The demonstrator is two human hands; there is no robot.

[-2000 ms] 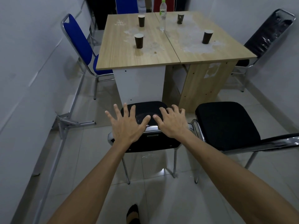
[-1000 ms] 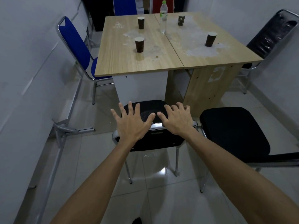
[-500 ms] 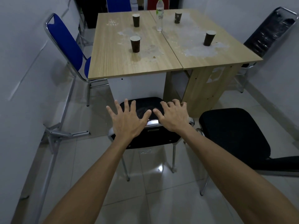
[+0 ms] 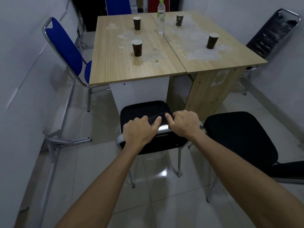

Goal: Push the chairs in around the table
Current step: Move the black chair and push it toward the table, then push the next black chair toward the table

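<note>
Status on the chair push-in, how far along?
Done: the blue chair on the left already has its seat under the table. In hand: left hand and right hand grip the backrest of the near black chair, its seat not under the top. Left: the second black chair beside it, and the far-right chair looks pulled out.

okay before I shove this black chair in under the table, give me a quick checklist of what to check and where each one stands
1. Grip: left hand and right hand both curl over the top rail of the black chair: ok.
2. Chair faces the table, seat front close to its white panel: ok.
3. Room for the seat under the tabletop: the panel stands right ahead of it: not ok.
4. Second black chair beside it, a narrow gap showing: ok.
5. Cups and bottle upright, back from the near edge: ok.
6. Front chair legs free on the floor: hidden, cannot tell.
</note>
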